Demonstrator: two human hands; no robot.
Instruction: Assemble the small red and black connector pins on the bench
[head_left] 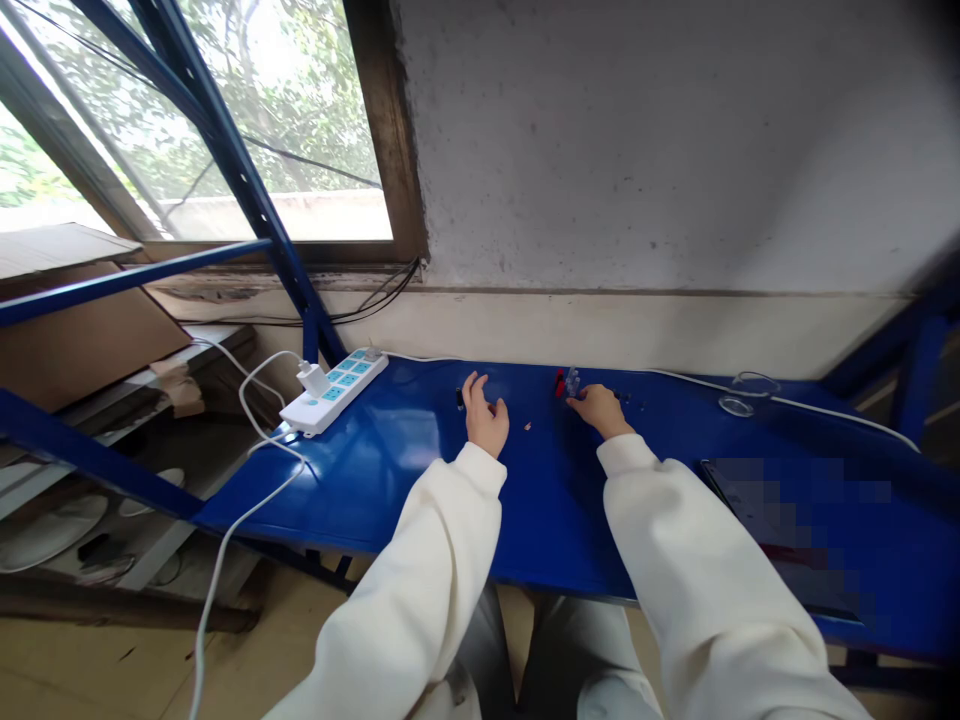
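Note:
My left hand (pixel 486 415) is over the blue table with its fingers apart and nothing in them. Just left of its fingertips is a small black cylinder-like piece (pixel 460 398). My right hand (pixel 602 410) has its thumb and fingers drawn together at the lower end of a small clear plastic piece (pixel 572 381), whose exact kind I cannot make out. Right beside that piece, on its left, is a small red object (pixel 559 382). Between my hands lies a tiny copper-coloured bit (pixel 527 426). A few small dark bits (pixel 626 398) show just beyond my right hand.
A white power strip (pixel 336 392) with a plugged-in white adapter and cord stands at the table's left end. Clear round items (pixel 736 406) lie at the back right beside a white cable. A flat dark device (pixel 780 530), partly blurred, rests near my right forearm. Blue frame posts (pixel 285 260) rise at left.

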